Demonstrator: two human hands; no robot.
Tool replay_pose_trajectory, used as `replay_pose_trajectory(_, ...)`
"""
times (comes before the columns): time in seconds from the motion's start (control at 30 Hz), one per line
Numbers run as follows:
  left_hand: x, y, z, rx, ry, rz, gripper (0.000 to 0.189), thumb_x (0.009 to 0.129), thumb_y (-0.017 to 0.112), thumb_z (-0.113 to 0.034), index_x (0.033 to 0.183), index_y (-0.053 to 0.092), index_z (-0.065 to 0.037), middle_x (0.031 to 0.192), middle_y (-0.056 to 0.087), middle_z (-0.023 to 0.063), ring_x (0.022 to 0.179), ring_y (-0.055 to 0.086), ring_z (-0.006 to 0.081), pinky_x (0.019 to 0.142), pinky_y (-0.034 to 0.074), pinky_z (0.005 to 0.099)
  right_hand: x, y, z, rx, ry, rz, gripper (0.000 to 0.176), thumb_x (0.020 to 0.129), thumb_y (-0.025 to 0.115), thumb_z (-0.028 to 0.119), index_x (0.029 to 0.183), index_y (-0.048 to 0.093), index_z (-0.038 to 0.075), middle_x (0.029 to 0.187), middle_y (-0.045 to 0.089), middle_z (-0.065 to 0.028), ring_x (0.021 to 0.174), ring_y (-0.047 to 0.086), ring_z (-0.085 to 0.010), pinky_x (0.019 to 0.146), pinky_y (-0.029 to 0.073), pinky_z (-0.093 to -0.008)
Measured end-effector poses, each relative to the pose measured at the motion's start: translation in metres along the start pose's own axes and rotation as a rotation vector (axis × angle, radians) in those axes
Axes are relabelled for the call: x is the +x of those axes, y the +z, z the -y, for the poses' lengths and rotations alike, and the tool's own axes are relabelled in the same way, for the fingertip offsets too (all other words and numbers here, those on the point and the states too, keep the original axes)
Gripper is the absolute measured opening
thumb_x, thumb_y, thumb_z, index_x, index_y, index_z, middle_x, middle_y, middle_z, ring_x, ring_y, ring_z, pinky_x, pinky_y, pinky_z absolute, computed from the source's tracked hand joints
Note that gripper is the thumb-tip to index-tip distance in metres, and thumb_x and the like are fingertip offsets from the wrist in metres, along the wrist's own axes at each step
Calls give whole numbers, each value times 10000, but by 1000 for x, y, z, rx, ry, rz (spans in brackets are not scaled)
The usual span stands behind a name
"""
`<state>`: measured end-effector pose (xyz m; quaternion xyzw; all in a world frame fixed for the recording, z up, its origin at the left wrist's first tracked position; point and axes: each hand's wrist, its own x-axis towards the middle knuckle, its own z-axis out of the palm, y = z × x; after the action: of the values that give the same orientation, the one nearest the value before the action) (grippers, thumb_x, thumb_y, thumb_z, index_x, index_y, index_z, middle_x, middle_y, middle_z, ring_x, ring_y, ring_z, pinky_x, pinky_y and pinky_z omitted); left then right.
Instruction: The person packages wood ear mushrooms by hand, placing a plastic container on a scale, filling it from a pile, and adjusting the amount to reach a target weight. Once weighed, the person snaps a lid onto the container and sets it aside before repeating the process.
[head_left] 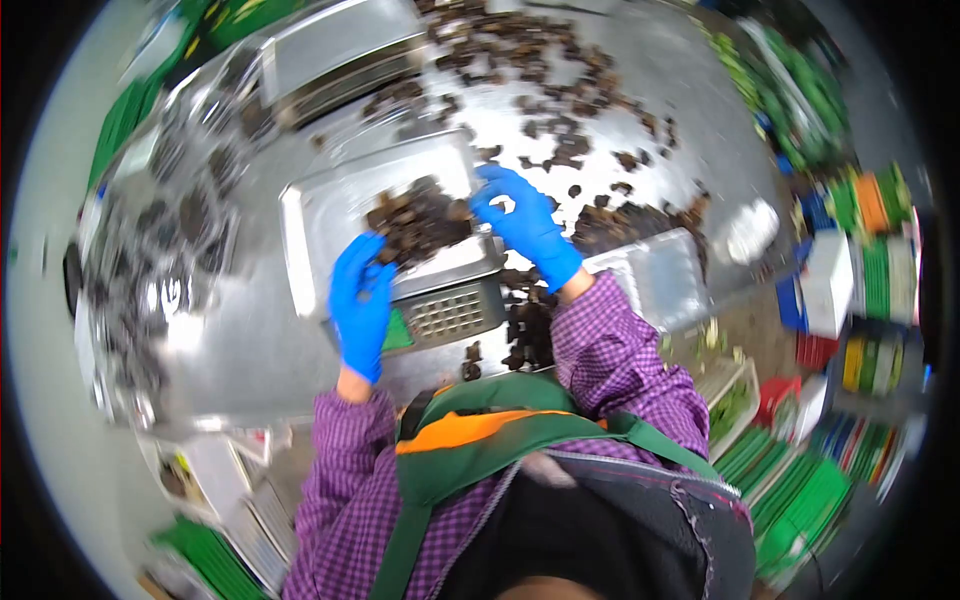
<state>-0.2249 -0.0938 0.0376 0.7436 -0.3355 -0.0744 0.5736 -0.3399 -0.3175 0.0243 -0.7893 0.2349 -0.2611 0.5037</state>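
Note:
A metal tray (297, 240) rests on a weighing scale with a keypad (450, 314) and a green panel. In it lies a heap of dark brown pieces that look like mushrooms (418, 222). My left hand (360, 300), in a blue glove, is at the heap's lower left, fingers bent and slightly apart, with nothing visible in them. At the tray's right edge is my right hand (528, 225), also gloved. Its thumb and forefinger curl together into a ring; whatever is between the tips is too small to make out.
More dark pieces (570, 130) are scattered over the steel table (270, 370). Clear plastic packs (180, 230) crowd the left side. A metal box (345, 60) stands at the back, a clear plastic tray (665, 280) at right. Crates and green stacks (790, 490) stand lower right.

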Motion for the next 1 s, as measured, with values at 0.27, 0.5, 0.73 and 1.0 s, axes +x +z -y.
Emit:
replay_pose_trajectory(0.27,-28,-17,17,51,-168,36,300,921,541,-33,1215,586,11,1213,611,104,1058,573,165,929,438,295,-124,-155,-26,-256,-17,-447,143,778,700,116,900,668,49,1137,619,-106,1100,573,-245,914,461,-339)
replay_pose_trajectory(0.5,-37,-28,30,97,-294,61,290,943,547,-108,1212,605,-16,1191,626,59,988,564,112,876,443,271,-248,-343,-117,-548,266,-1126,230,815,686,247,907,689,36,961,683,-138,811,654,-274,724,506,-356)
replay_pose_trajectory(0.73,-42,-9,9,116,-267,83,285,949,532,-100,1208,603,-4,1186,628,65,964,568,113,844,449,262,-260,-521,-169,-632,494,-1408,296,801,681,325,852,709,35,725,674,-154,624,636,-252,627,482,-388)
replay_pose_trajectory(1.0,-67,-17,-2,99,-370,-85,258,935,556,-73,1170,624,9,1127,647,77,971,588,123,850,466,248,-141,-398,-169,13,382,-732,323,919,607,303,1092,681,41,1007,694,-29,845,596,-94,756,468,-229)
